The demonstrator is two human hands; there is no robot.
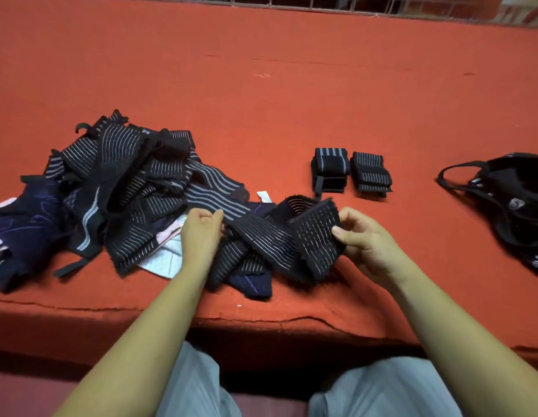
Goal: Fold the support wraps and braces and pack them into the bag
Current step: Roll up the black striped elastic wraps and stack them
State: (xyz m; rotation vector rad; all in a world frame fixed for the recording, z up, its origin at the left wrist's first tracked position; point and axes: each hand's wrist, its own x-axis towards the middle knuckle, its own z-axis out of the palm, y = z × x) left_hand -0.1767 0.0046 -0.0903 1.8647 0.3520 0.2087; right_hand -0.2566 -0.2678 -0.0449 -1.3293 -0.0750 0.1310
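A black striped support wrap (273,239) stretches between my hands above the red surface. My left hand (200,233) pinches its left part, and my right hand (364,236) grips its folded right end (317,236). To the left lies a tangled pile of black striped wraps and dark blue braces (111,188). Two folded wraps sit side by side behind my right hand, one (330,168) with broad grey stripes, the other (370,173) with fine stripes. The black bag (514,200) lies open at the far right with its strap looped to the left.
The red cloth-covered surface (261,85) stretches far back to a metal grille (351,3). Its front edge (261,322) runs just above my knees in grey trousers. White and pink paper or fabric pieces (168,251) poke out under the pile.
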